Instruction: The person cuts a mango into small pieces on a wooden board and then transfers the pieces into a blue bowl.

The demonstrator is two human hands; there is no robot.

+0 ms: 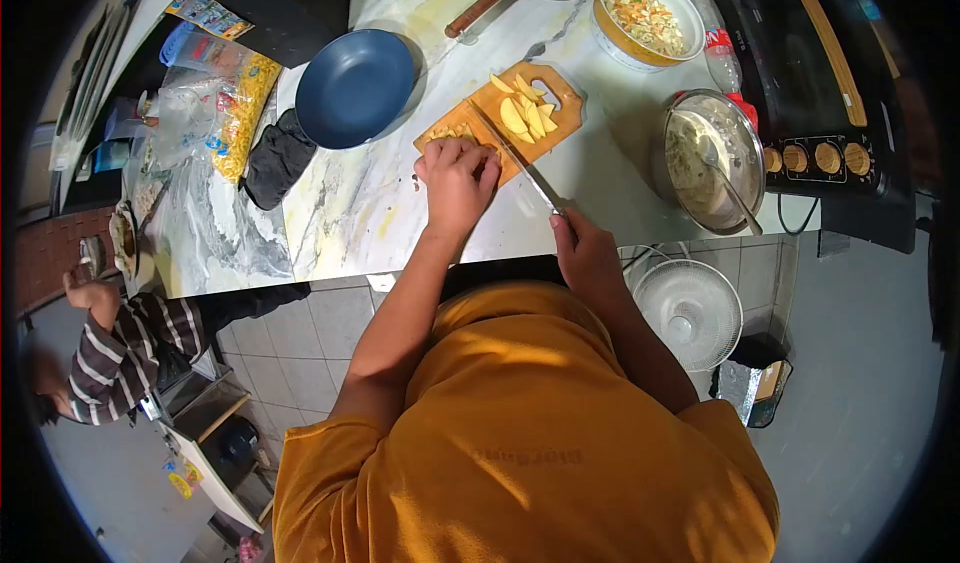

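Observation:
An orange-brown wooden cutting board (565, 113) lies on the counter, with pale-yellow wedges (527, 113), which look like potato, on its right part. Smaller cut pieces (455, 123) of the same colour are at its left end. Over these, my left hand (460, 175) is closed with bent fingers, pressing on pieces that it partly hides. Gripped by its handle in my right hand (583, 248) is a knife (515, 153). Its blade slants across the board between the wedges and the cut pieces, close to my left fingers.
A dark blue frying pan (355, 88) and a black cloth (277, 163) lie left, beside a bag of yellow pasta (245, 103). To the right are a bowl of chopped vegetables (645, 23) and a metal bowl with a spoon (690, 178). Another person's striped sleeve (105, 353) appears far left.

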